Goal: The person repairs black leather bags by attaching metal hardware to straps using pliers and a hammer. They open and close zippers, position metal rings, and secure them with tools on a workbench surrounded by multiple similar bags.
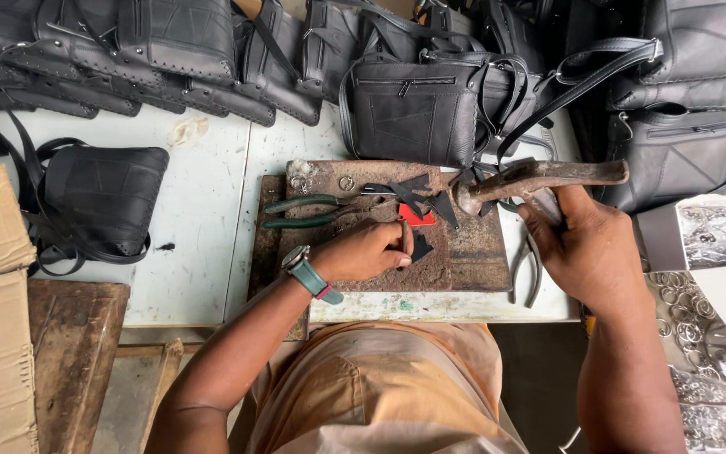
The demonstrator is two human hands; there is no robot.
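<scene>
Hammer [539,178] with worn wooden handle clamped in right hand [586,248], head over the rusty metal slab [464,256] on the white table [203,210]. Left hand [367,250] pinched shut on a thin punch-like tool [405,238] standing on a small black leather scrap [420,246], beside red piece [415,216] and green-handled pliers [308,210]. Hammer looks heavy and rigid, best gripped low on handle; scrap probably light, floppy, needs pinning flat.

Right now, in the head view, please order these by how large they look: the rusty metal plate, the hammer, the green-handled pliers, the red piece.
1. Rusty metal plate, clearly largest.
2. Hammer and green-handled pliers: they look about equally long, and the hammer is raised nearer the camera, so I do not rank them.
3. Red piece, smallest.
</scene>
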